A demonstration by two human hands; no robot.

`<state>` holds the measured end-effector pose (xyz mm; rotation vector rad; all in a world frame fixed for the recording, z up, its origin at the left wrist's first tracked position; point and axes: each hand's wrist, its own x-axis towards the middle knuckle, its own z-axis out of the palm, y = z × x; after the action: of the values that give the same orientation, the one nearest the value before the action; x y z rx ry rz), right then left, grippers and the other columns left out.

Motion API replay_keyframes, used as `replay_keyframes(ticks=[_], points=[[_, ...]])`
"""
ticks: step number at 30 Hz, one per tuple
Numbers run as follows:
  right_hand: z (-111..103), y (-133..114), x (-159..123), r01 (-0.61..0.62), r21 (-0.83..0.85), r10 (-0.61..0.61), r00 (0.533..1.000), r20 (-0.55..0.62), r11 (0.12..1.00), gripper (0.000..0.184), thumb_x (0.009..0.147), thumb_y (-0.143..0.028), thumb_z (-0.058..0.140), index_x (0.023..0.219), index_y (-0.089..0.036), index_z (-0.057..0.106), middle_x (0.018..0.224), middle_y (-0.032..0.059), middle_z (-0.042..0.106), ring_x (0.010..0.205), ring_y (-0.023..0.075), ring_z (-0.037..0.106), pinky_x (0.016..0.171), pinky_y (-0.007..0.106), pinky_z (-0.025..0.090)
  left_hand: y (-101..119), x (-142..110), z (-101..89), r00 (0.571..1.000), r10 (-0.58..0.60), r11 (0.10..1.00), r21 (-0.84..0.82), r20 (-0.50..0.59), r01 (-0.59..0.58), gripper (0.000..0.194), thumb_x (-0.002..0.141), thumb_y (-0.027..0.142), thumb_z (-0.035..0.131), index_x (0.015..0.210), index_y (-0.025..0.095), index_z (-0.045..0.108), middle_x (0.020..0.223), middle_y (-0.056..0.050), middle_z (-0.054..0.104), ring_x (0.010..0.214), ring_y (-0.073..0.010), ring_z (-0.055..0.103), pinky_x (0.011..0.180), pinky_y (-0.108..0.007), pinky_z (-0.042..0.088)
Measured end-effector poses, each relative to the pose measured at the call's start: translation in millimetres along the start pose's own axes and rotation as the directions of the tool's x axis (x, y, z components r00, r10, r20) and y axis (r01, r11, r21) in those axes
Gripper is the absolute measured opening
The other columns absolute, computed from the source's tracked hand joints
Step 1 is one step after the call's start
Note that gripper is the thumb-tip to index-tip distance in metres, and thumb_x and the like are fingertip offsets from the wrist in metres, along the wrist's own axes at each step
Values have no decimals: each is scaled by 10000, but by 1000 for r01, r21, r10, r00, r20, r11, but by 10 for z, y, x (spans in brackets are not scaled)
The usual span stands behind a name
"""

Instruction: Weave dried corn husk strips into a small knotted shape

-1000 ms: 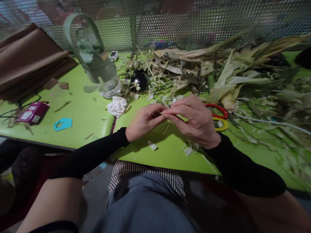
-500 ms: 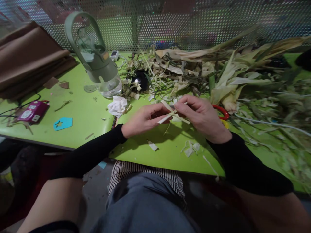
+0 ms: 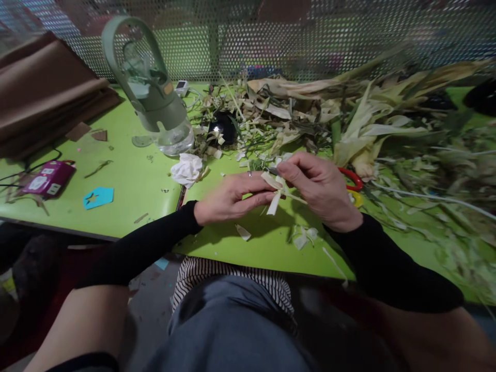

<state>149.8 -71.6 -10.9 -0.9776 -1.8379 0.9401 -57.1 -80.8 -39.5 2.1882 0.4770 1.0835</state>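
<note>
Between my hands, above the green table (image 3: 217, 237), is a small piece of pale corn husk strips (image 3: 274, 202) that cross at a knot-like middle, with loose ends sticking out. My left hand (image 3: 240, 195) pinches it from the left at the fingertips. From the other side my right hand (image 3: 325, 194) closes on it, thumb against fingers; its fingertips are partly hidden. Beyond and under my right hand lie scissors with red and yellow handles (image 3: 355, 181), mostly covered by it. Husk scraps (image 3: 301, 238) lie on the table just below my hands.
A green-lidded water bottle (image 3: 166, 113) and a crumpled tissue (image 3: 187, 169) stand left of centre. A heap of dried husks (image 3: 290, 103) spreads along the back and right, with a white cable (image 3: 437, 195) across it. Far left are brown paper (image 3: 46, 98), a purple box (image 3: 49, 178) and a blue cutout (image 3: 98, 198).
My right hand has drawn back slightly to the right, uncovering the crossed husk strips. Their loose ends have turned, one now pointing down towards me. My left hand stays near the same spot.
</note>
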Motion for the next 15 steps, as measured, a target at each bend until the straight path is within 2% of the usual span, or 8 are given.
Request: replay_keyframes(ticks=[2,4,6,8,11,13,15], points=[[8,-1,0,0,15,-1,1000,18,1000,526,953,-649,691,661,-238,542,631,-39,431,583,131,343,582,330,306,-13,-11,23,999,36,999,21,-4,-36,252,1072,319,560,1035,168,758,955,-73,790,884,-137,711,824,-261,557],[12,18,5,-21,32,20,999,43,999,543,943,-663,695,650,-237,526,638,-37,427,592,132,345,585,328,308,-26,-15,53,1000,21,999,28,-7,-21,249,1068,329,568,1024,168,753,933,-66,780,847,-129,692,808,-258,552],[4,52,16,-80,48,76,995,70,996,555,937,-664,700,640,-237,506,637,-35,417,589,132,345,578,325,311,-37,-9,85,998,-55,998,-13,-32,54,297,1072,371,557,991,152,738,891,-62,758,799,-117,664,789,-249,542],[-18,90,31,-118,63,115,993,38,991,520,955,-642,687,666,-240,531,652,-29,444,595,136,377,583,321,340,-45,3,112,983,-175,981,-97,-60,168,373,1074,444,544,960,134,717,851,-58,725,763,-108,634,760,-239,528],[-54,120,51,-67,45,69,997,-44,997,416,1005,-628,611,846,-250,681,803,13,608,723,169,532,691,338,448,-55,15,128,953,-299,939,-195,-55,283,431,1045,532,573,954,131,702,849,-50,692,750,-105,615,714,-230,503],[-62,120,55,-10,2,10,1000,9,1000,387,977,-626,656,919,-253,736,910,43,678,824,199,603,763,366,487,-70,11,127,953,-298,934,-220,-48,281,420,1032,534,598,967,134,709,859,-46,687,767,-107,620,723,-234,505],[-50,114,48,34,-12,-34,997,72,999,354,924,-596,744,841,-253,737,891,44,691,830,213,621,780,385,501,-90,-1,124,958,-282,935,-236,-43,264,398,1037,513,599,992,136,720,877,-47,688,787,-109,630,754,-242,522]])
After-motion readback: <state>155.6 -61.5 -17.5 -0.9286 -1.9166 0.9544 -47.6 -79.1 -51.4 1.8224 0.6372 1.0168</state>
